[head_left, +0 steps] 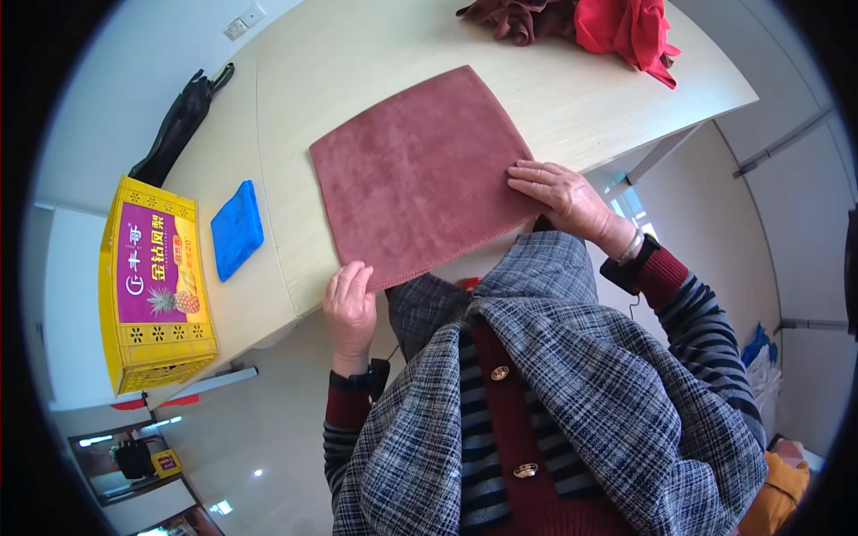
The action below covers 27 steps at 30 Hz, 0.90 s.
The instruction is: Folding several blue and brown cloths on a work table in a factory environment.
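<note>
A brownish-red cloth point(420, 170) with a stitched border lies spread as a near square on the pale table, its near edge reaching the table's front edge. At its near left corner, my left hand point(349, 313) has its fingers bent and closed on the cloth. Across the near right corner, the outstretched fingers of my right hand point(561, 198) rest on top of the fabric; its thumb is hidden. Left of the cloth sits a folded blue cloth point(237, 232).
A yellow and purple carton point(161, 286) with a pineapple picture stands at the table's left end, with a black folded umbrella point(183, 125) behind it. Crumpled brown cloths point(523, 20) and a red cloth point(626, 36) lie at the far right of the pale table point(626, 121).
</note>
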{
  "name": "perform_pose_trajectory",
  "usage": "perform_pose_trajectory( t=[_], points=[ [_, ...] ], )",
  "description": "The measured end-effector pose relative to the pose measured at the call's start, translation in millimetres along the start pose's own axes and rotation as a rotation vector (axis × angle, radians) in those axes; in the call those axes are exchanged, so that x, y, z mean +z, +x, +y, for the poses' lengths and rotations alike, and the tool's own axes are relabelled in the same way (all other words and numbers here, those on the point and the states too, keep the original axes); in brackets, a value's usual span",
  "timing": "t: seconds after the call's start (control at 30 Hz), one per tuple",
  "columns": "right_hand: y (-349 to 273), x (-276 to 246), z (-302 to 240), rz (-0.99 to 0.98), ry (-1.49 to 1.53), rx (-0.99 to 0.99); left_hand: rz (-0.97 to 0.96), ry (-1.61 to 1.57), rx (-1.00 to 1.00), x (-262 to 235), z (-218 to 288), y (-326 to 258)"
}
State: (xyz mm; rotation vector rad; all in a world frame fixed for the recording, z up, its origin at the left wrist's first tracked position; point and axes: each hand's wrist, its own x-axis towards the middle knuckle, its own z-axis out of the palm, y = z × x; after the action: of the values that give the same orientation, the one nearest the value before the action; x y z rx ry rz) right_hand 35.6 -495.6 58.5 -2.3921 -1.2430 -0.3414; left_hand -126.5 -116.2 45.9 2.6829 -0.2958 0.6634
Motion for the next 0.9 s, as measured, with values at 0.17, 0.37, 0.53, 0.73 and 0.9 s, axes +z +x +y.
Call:
perform_pose_trajectory(
  t=[0.17,0.37,0.53,0.73,0.9],
  points=[
    [11,-53,1,-0.17,0.32,0.167,-0.043,-0.049,0.032,-36,18,23],
    [59,-77,35,-0.451,0.812,0.399,-0.106,-0.564,-0.475,-66,-3,65],
    [126,-33,87,-0.215,0.759,0.641,-0.021,-0.625,-0.637,-22,-79,136],
    [139,29,127,-0.144,0.612,0.777,-0.016,-0.92,-0.722,47,-134,156],
    [141,35,119,-0.025,0.451,0.788,0.044,-0.826,-0.741,56,-138,155]
  ],
)
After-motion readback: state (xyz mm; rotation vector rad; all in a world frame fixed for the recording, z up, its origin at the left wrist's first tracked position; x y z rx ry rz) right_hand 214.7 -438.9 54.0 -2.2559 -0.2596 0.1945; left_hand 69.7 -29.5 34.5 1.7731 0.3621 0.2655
